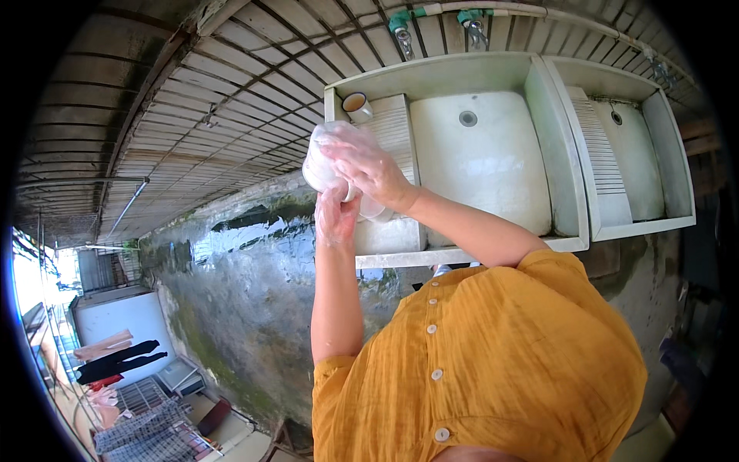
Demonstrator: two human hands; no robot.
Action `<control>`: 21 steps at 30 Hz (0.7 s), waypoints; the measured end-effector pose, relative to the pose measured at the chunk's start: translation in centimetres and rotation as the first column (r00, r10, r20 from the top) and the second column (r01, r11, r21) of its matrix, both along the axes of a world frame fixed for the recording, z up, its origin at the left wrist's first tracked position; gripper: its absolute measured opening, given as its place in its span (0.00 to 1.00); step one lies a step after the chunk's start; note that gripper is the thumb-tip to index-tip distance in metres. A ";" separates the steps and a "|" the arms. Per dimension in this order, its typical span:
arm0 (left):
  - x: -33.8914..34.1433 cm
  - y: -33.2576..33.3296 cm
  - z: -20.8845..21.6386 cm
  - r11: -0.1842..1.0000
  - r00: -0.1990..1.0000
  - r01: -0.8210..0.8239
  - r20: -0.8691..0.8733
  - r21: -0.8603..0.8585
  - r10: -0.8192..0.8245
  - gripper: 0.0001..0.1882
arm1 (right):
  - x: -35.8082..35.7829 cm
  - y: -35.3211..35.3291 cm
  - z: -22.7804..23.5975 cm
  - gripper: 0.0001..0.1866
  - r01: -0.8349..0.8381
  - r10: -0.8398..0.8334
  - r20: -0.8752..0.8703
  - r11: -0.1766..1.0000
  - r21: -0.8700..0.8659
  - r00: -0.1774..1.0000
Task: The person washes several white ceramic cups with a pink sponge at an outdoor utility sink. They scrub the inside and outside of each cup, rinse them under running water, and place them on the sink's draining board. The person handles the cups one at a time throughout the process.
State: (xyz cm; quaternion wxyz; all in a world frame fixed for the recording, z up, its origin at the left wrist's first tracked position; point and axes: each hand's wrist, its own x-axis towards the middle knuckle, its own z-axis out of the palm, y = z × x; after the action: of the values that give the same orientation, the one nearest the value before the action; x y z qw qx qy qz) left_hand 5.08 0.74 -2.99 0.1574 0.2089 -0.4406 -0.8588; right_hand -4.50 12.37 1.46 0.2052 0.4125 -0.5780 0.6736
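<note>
We see a soapy white cup (314, 163) at the left edge of the big sink (481, 189). Our left hand (336, 215) holds it from below. A mug (365, 115) of brown stuff sits in the big sink's back left corner. Our right hand (369, 163) lies over the cup; we can't tell if it grips. Right of the big sink is a smaller sink (635, 158).

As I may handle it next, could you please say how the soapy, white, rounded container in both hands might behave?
The soapy, white, rounded container is probably slippery, since suds cling to the right hand. It seems stiff, looking undented where gripped. Laid sideways, its round shape might roll.
</note>
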 end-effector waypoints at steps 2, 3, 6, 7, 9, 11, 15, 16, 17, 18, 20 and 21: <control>-1.2 3.0 2.9 0.987 0.999 -0.022 0.028 0.161 0.018 0.16 | -2.2 0.3 0.0 0.09 -0.125 0.116 0.163 0.991 0.046 0.980; -0.8 2.8 1.8 0.991 0.997 0.072 0.035 -0.110 -0.068 0.17 | -3.9 0.3 0.0 0.10 -0.173 0.154 0.154 0.978 0.115 0.976; 0.5 0.8 -2.0 0.722 0.978 0.200 0.092 -0.662 -0.186 0.17 | -9.2 -1.3 -2.4 0.10 -0.594 0.496 0.517 0.804 0.030 0.697; 1.3 -0.2 -3.1 0.694 0.987 0.157 0.085 -0.702 -0.137 0.17 | -8.3 -1.1 -2.0 0.10 -0.601 0.450 0.557 0.791 0.113 0.697; 0.6 -0.3 -2.0 0.484 0.988 0.147 0.150 -0.863 -0.032 0.14 | -4.6 -1.2 -1.7 0.09 -0.276 0.241 0.365 0.960 0.048 0.899; -0.8 2.8 2.7 0.095 0.947 0.289 0.299 -0.953 0.115 0.08 | -1.9 0.3 -1.9 0.07 0.060 -0.066 0.161 0.997 0.037 0.985; -1.0 4.8 6.6 0.983 0.967 0.011 0.254 -0.185 0.037 0.08 | -1.4 0.5 -1.5 0.09 0.140 -0.055 -0.305 0.955 0.262 0.951; -0.5 4.4 6.4 0.942 0.971 0.095 0.238 -0.323 -0.016 0.08 | -1.5 0.2 -0.2 0.09 0.106 0.011 -0.242 0.879 0.465 0.970; 0.0 4.1 6.1 0.877 0.970 0.172 0.232 -0.449 -0.072 0.08 | -1.7 -0.1 0.9 0.09 0.058 0.065 -0.164 0.758 0.649 0.984; 0.1 4.0 5.8 0.918 0.959 0.181 0.268 -0.353 -0.086 0.08 | -2.1 -0.5 1.4 0.09 0.000 0.102 -0.076 0.600 0.800 0.992; -0.4 4.9 6.2 0.951 0.951 0.180 0.291 -0.251 -0.103 0.09 | -5.8 -1.7 -0.5 0.09 -0.092 0.187 -0.005 0.506 0.858 0.982; -0.3 5.1 6.1 0.955 0.957 0.159 0.276 -0.251 -0.087 0.09 | -7.9 -2.8 -1.2 0.09 -0.132 0.314 0.000 0.397 0.908 0.949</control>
State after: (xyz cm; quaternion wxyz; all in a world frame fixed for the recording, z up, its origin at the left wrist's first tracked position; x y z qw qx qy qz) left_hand 4.78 5.81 3.10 0.0705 0.2688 -0.5829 -0.7635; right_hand -12.38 9.56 0.28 -0.0897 0.5875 -0.7662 0.2446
